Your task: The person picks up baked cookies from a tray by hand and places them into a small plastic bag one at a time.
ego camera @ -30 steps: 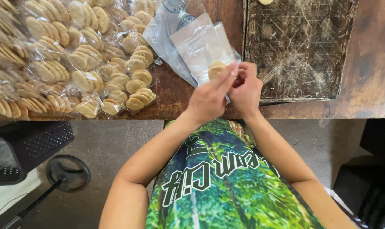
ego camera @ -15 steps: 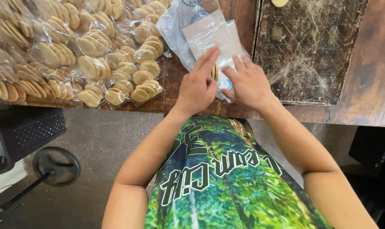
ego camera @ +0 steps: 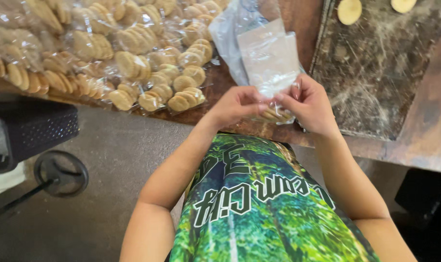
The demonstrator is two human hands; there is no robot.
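Both my hands meet at the near edge of a wooden table (ego camera: pixel 424 145). My left hand (ego camera: pixel 237 104) and my right hand (ego camera: pixel 310 104) together pinch a small clear plastic bag (ego camera: pixel 271 63) by its sides. The bag stands upright, with a few round tan biscuits (ego camera: pixel 274 115) at its bottom between my fingers. A stack of empty clear bags (ego camera: pixel 235 34) lies just behind it on the table.
Many filled bags of round biscuits (ego camera: pixel 133 63) cover the left of the table. A dark baking tray (ego camera: pixel 375 73) lies on the right with two pale biscuits (ego camera: pixel 350 10) at its far edge. A black wheeled chair (ego camera: pixel 31 131) stands on the floor at left.
My hands have lifted the bag from lying flat on the table to upright near the edge, and biscuits now sit at its bottom. The view has shifted towards the table.
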